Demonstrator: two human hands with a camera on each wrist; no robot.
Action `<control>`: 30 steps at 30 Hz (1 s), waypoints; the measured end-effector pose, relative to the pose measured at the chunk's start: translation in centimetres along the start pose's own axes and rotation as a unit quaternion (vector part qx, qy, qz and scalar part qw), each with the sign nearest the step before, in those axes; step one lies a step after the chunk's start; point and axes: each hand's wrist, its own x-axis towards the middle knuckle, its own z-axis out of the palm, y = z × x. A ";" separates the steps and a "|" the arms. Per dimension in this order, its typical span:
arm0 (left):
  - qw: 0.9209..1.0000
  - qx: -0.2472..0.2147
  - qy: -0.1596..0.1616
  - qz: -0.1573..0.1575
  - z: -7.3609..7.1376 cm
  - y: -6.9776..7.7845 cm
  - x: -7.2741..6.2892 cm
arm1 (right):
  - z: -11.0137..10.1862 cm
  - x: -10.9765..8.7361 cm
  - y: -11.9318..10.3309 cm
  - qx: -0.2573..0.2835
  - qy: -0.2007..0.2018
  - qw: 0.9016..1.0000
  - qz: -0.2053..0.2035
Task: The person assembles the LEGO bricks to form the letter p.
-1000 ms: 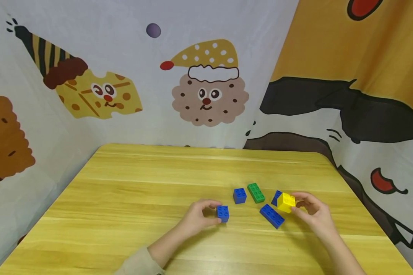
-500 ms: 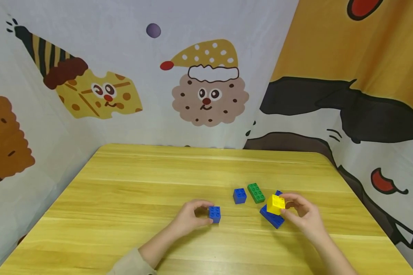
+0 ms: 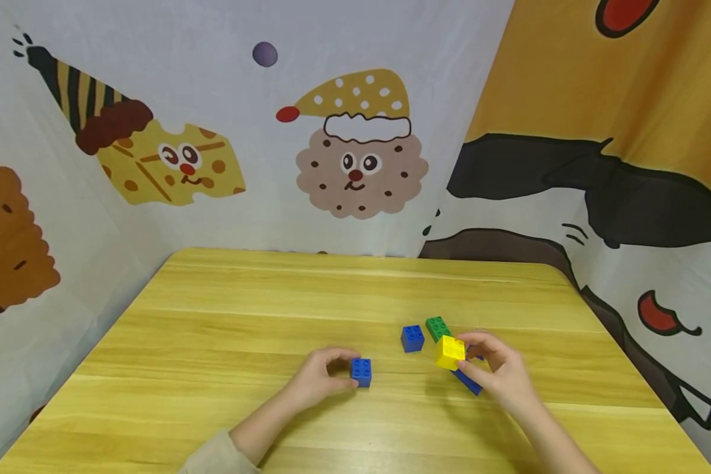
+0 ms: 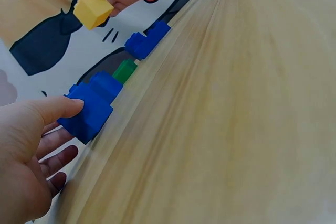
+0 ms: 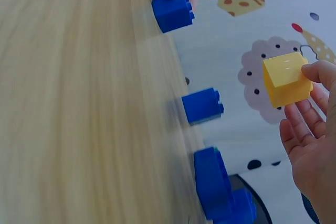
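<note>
My left hand (image 3: pixel 316 378) pinches a square blue building block (image 3: pixel 361 372) between thumb and fingers, low at the tabletop. In the right wrist view this block (image 5: pixel 172 13) appears at the top, its studs facing the wall. My right hand (image 3: pixel 500 368) pinches a square yellow block (image 3: pixel 451 353) by its side. The yellow block (image 5: pixel 287 78) is held up off the table, as the right wrist view shows. Below and behind it lie a long blue block (image 3: pixel 468 382), partly covered, and a green block (image 3: pixel 437 327). Another square blue block (image 3: pixel 413 338) sits between the hands, touched by neither.
A further blue block (image 3: pixel 476 351) is mostly hidden behind my right hand. The wooden table (image 3: pixel 243 309) ends at a curtain (image 3: pixel 261 197) printed with cartoon figures, which hangs along its back and sides.
My right hand has carried the yellow block leftward, from over the rear blue block past the long blue one. My left hand has shifted a little left with its blue block.
</note>
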 end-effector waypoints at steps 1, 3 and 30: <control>1.000 0.000 0.000 0.000 0.0 0.0 0.0 | 0.2 0.1 -0.1 0.005 -0.002 1.000 -0.004; 1.000 -0.001 -0.001 0.002 0.0 -0.1 0.0 | 0.7 0.4 -0.2 0.016 -0.002 1.000 -0.016; 1.000 -0.014 -0.012 -0.009 -0.2 -0.6 0.0 | 5.6 3.4 -1.8 0.020 -0.048 0.999 0.007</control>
